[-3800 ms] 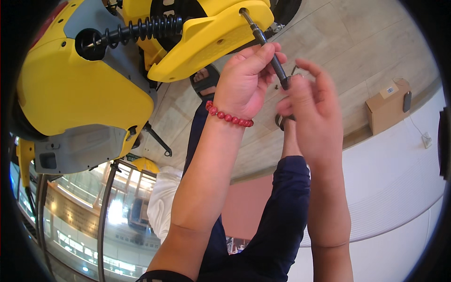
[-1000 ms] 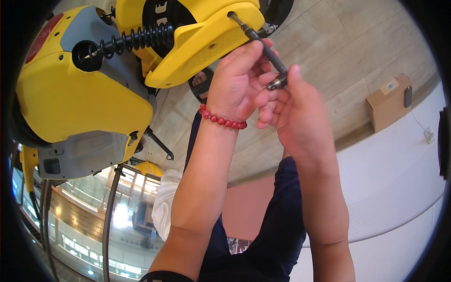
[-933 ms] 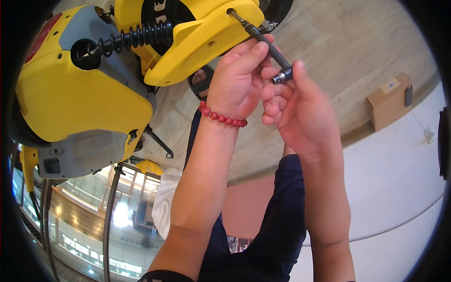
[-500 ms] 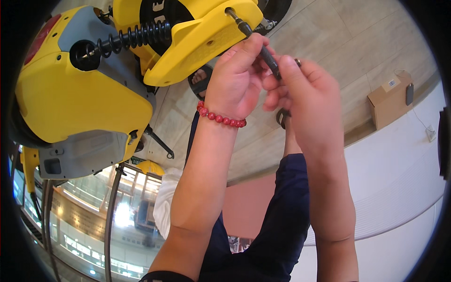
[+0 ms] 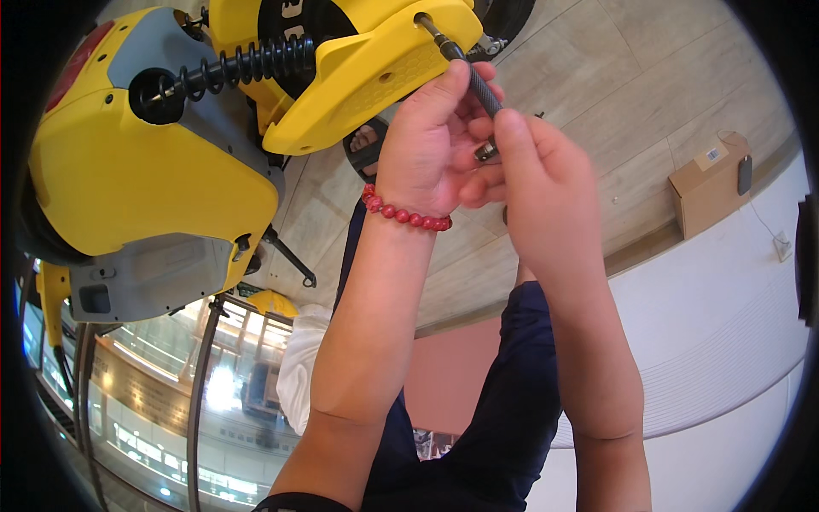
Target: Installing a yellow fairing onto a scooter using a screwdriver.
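Tool (image 5: 485, 92) is seated in hole (image 5: 419, 18) at upper-right end of yellow panel (image 5: 367, 92); shaft is held in curled fingers of left hand (image 5: 433, 141), crosswise end gripped by right hand (image 5: 554, 183). Insertion appears done; turning left cannot be judged.

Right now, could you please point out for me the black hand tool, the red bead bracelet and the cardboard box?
Black hand tool (image 5: 485, 93): head view, on its textured handle.
Red bead bracelet (image 5: 415, 220): head view, on a middle bead.
Cardboard box (image 5: 711, 193): head view, on its side.
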The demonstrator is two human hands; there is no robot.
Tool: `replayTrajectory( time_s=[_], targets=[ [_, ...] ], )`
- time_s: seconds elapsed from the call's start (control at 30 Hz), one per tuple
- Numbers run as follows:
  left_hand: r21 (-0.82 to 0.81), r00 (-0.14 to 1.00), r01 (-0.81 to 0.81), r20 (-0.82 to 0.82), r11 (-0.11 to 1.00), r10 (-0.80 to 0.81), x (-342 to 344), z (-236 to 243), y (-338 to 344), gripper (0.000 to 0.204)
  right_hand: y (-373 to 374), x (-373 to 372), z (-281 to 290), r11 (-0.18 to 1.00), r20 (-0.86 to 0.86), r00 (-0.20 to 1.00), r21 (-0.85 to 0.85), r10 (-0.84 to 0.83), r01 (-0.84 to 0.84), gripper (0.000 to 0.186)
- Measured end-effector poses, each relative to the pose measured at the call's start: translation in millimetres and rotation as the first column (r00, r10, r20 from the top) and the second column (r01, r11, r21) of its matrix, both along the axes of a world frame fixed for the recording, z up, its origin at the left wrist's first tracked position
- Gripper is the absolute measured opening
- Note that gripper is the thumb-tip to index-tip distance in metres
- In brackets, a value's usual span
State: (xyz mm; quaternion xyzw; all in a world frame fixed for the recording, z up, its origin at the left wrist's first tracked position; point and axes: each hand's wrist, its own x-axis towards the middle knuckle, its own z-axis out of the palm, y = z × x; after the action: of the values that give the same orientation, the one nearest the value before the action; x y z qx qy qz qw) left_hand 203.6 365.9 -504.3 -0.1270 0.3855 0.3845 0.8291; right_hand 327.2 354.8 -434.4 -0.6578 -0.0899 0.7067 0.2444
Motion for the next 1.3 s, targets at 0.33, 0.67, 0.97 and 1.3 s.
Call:
replayTrajectory(
  time_s=[0.33, 0.67, 0.97, 1.3],
  targets=[
    [0.047, 0.992, 0.071, -0.109, 0.996, -0.065, 0, -10, -6, 0.026, -10, 3, 0, 0.852, 0.520, 0.826, 0.311, 0.220, -0.422, 0.026],
    [-0.073, 0.997, 0.047, -0.063, 0.996, -0.052, 4, 6, 7, 0.030, 0, 16, -9, 0.920, -0.362, 0.853, -0.259, -0.376, 0.295, 0.027],
    [-0.053, 0.988, 0.013, -0.153, 0.998, -0.021, 8, 0, -1, 0.029, -10, 2, -5, 0.799, 0.577, 0.762, 0.291, 0.293, -0.527, 0.031],
    [-0.035, 0.993, 0.081, -0.086, 0.996, -0.083, 8, 4, 1, 0.027, -1, 15, -10, 0.931, -0.323, 0.873, -0.131, -0.366, 0.341, 0.036]
  ],
)
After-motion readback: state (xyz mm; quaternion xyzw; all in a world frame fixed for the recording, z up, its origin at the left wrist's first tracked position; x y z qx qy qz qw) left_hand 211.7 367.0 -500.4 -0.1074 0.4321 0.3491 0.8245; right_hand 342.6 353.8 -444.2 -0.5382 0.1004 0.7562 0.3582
